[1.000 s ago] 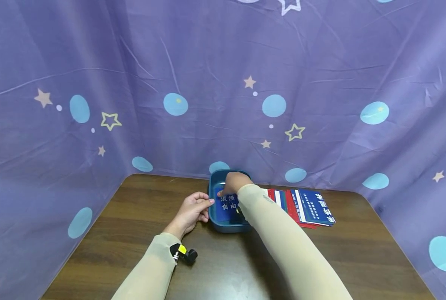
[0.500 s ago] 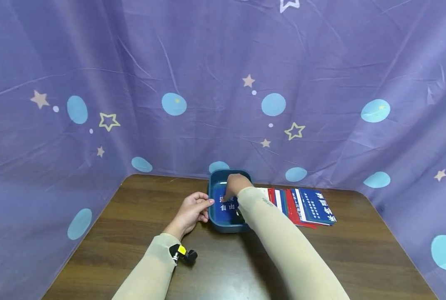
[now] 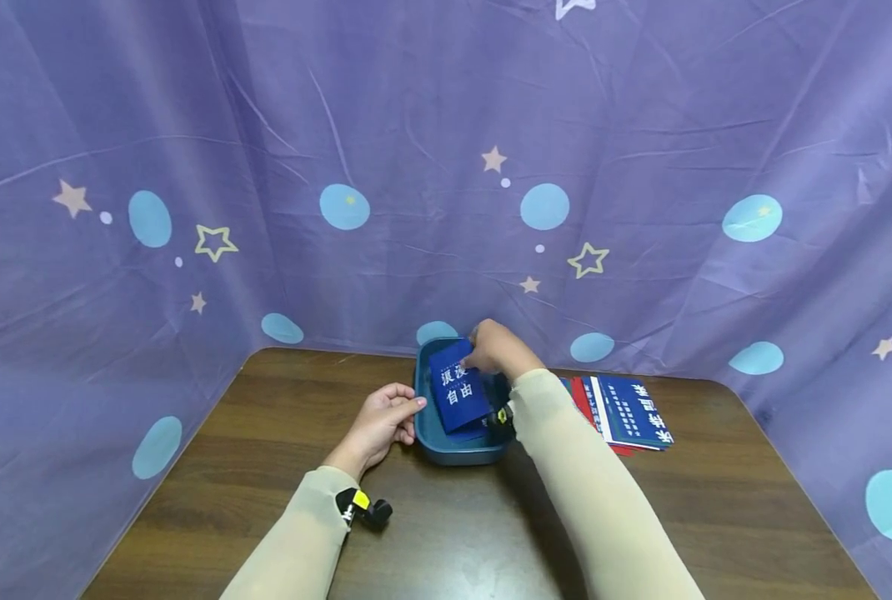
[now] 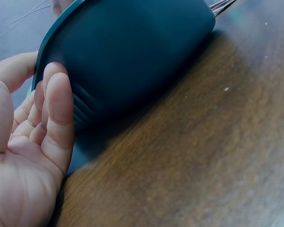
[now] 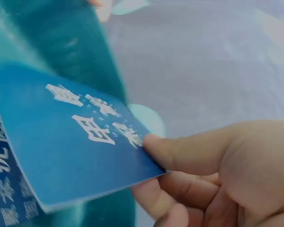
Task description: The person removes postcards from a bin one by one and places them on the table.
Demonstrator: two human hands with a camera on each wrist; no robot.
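Note:
My right hand (image 3: 500, 348) pinches a blue card (image 3: 461, 408) with large white characters by its far right corner, thumb on top and fingers underneath. The card is tilted, lifted over the teal tray (image 3: 463, 457). Under it, in the right wrist view, part of another blue card (image 5: 9, 189) with white characters shows. At the tray's left side my left hand (image 3: 378, 423) grips the rim. The left wrist view has the thumb (image 4: 19, 68) over the rim and the fingers (image 4: 59, 101) against the outer wall.
Right of the tray, an overlapping row of blue, red and white cards (image 3: 633, 412) lies on the brown wooden table (image 3: 431, 542), partly hidden by the right sleeve. A purple curtain (image 3: 431, 167) with stars and dots hangs right behind the table's back edge.
My right hand has moved from inside the tray up and right, lifting the blue card, which now tilts and exposes another beneath. The left hand stays on the rim.

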